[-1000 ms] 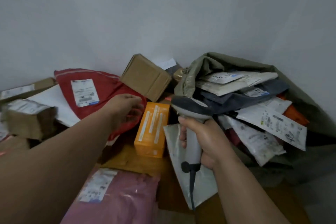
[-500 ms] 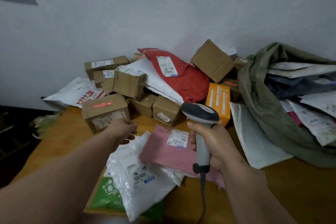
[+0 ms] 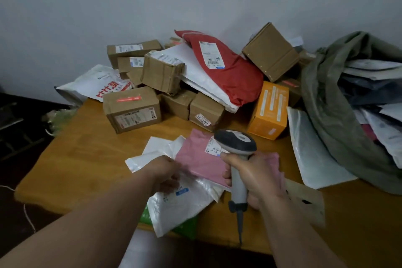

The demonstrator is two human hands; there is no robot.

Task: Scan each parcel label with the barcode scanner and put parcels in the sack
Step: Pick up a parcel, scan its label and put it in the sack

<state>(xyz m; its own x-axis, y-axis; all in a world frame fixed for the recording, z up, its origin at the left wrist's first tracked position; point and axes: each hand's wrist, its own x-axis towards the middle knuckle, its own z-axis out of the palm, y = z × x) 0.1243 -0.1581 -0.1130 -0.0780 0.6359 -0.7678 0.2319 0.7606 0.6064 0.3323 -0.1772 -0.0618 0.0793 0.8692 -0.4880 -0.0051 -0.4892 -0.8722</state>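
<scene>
My right hand (image 3: 257,179) grips the grey barcode scanner (image 3: 236,142) by its handle, head up, just above a pink mailer (image 3: 199,159) on the wooden table (image 3: 87,148). The scanner's head partly covers the mailer's white label (image 3: 213,148). My left hand (image 3: 166,172) is at the pink mailer's left edge, over a white plastic mailer (image 3: 180,202). Its fingers are curled and blurred, and I cannot tell whether they hold anything. The olive-green sack (image 3: 330,111) lies open at the right, with several parcels inside it.
Against the wall lies a heap of parcels: several brown cardboard boxes (image 3: 132,109), a red mailer (image 3: 230,72) and an orange box (image 3: 268,111). A clear-white mailer (image 3: 311,154) lies beside the sack. A green packet (image 3: 187,228) pokes out at the table's near edge. The scanner's cable hangs down.
My view swung left and down from the sack to the table. My left hand came back from the heap to the pink mailer's edge. The scanner now hovers over that mailer's label.
</scene>
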